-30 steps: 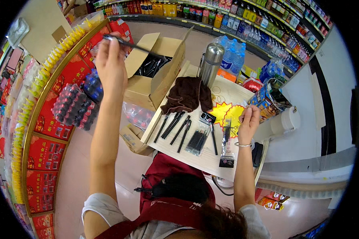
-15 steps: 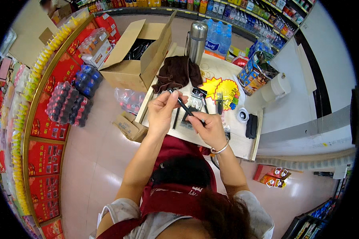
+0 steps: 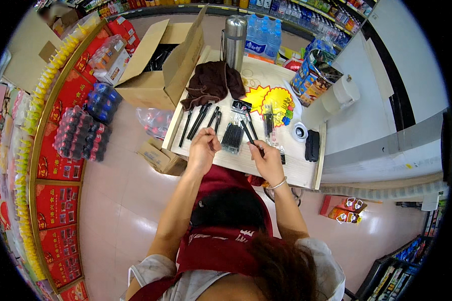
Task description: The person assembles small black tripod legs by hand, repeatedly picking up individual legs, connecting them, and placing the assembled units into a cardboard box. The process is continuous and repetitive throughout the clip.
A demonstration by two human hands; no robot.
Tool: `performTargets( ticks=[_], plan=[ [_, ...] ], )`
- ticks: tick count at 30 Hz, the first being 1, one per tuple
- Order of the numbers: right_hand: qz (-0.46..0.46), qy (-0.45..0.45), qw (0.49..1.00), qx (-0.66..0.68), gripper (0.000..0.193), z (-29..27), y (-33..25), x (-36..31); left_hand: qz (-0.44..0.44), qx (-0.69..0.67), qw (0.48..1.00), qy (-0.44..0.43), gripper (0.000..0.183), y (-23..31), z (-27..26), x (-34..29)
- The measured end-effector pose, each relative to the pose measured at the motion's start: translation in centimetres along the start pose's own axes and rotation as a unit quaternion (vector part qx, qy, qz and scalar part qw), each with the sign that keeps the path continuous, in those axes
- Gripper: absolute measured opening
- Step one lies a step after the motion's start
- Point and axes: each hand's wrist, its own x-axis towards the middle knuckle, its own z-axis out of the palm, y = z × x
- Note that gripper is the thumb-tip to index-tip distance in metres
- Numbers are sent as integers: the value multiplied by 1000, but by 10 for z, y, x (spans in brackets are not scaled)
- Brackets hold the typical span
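Note:
Between finger and thumb, my right hand (image 3: 268, 163) grips a black pen (image 3: 247, 132) that slants up and left over the table. My left hand (image 3: 203, 152) is apart from it, fingers curled in a pinch; whatever they hold, if anything, is hidden. Just beyond the left fingertips lie several black pens (image 3: 198, 123). A clear packet of thin black sticks (image 3: 232, 136), probably refills, rests between my hands. To the right of the held pen is another clear packet with dark sticks (image 3: 269, 122).
On the white tabletop (image 3: 263, 75) are a brown cloth (image 3: 211, 83), a steel flask (image 3: 234, 45), yellow price cards (image 3: 278, 100), a tape roll (image 3: 300, 132) and a black pouch (image 3: 312, 145). An open carton (image 3: 148, 90) adjoins the left side. Packed bottles (image 3: 75, 133) stand further left.
My hands were together on one black pen; they have separated and come lower. The pen stays in my right hand. Pens on the table's left side show more fully now.

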Motion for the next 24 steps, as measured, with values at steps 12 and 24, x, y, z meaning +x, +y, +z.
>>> performTargets(
  ticks=[12,24],
  plan=[
    [80,-132,961,231,23,-4,17,-3,-1,149,985,-84,25,-25,23,20],
    [112,-173,924,323,31,-10,20,-1,-32,82,989,-123,25,-23,28,17]
  ],
)
